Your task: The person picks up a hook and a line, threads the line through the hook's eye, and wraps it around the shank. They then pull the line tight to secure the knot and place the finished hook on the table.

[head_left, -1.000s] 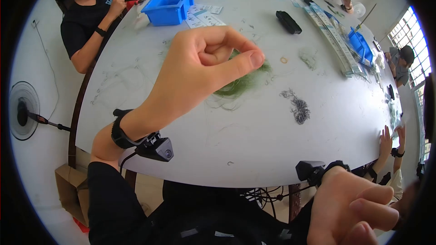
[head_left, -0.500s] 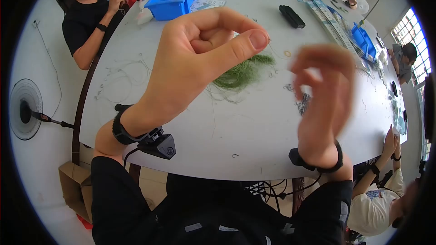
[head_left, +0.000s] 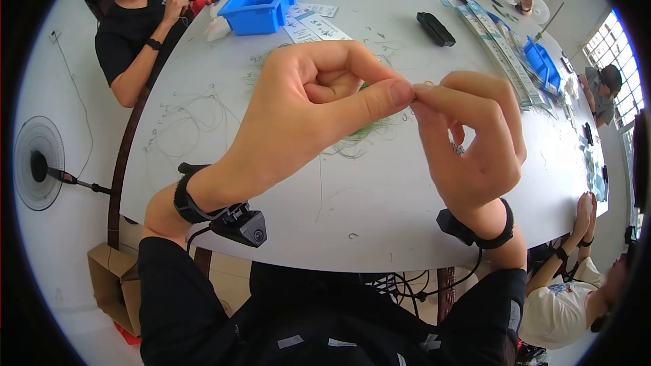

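My left hand is closed in a pinch, thumb against forefinger, above the middle of the table. The fingertips of my right hand meet it, also pinched. Whatever lies between them is too small to make out. Below and behind my left hand, a bundle of fine green line is mostly hidden. A small heap of dark metal pieces, apparently hooks, shows partly through the gap in my right hand. One small hook lies near the table's front edge. A thin strand runs down below my left hand.
On the white table are a blue bin, printed cards, a black case, long packets and another blue bin. Loose hooks and line coils lie left. Several people sit around it.
My right hand has come in leftward, and its fingertips now touch those of my left hand. My left hand has shifted slightly right and down, still pinched.
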Tool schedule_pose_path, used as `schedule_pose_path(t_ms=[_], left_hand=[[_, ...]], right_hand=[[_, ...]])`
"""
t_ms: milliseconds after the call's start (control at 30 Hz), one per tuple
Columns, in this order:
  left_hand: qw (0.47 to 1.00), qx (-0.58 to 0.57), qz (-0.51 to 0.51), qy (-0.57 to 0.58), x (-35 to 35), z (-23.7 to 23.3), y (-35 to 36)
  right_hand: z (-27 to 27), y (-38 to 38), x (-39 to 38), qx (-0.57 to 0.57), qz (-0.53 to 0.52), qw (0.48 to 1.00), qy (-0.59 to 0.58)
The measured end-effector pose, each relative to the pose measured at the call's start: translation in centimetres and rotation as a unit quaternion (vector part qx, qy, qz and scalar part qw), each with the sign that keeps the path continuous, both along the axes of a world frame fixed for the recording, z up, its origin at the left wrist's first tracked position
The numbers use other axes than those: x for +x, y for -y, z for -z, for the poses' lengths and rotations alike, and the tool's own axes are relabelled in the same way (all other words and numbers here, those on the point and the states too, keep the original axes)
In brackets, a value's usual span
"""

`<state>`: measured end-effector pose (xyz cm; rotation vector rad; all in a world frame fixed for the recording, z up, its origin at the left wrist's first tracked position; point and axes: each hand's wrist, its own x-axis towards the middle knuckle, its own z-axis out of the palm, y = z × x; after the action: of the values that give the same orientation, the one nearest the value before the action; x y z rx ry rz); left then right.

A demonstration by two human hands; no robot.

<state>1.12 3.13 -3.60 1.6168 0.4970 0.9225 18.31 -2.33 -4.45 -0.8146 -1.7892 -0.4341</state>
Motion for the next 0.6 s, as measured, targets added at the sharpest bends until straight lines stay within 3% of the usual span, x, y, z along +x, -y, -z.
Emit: schedule_pose_path(t_ms=[300,567,600], left_hand=[[0.999,0.03,-0.003,-0.021,0.0,-0.1,0.0],[0.994,0.089,0.023,-0.06,-0.3,-0.1,-0.2],[0.994,0.102,-0.024,-0.023,-0.5,-0.2,-0.2]], right_hand=[[-0.6,0.6,-0.5,-0.012,0.014,0.998,-0.062],[-0.7,0.1,0.3,-0.031,-0.023,0.999,0.018],[-1.3,0.2,0.9,-0.036,-0.03,0.998,0.033]])
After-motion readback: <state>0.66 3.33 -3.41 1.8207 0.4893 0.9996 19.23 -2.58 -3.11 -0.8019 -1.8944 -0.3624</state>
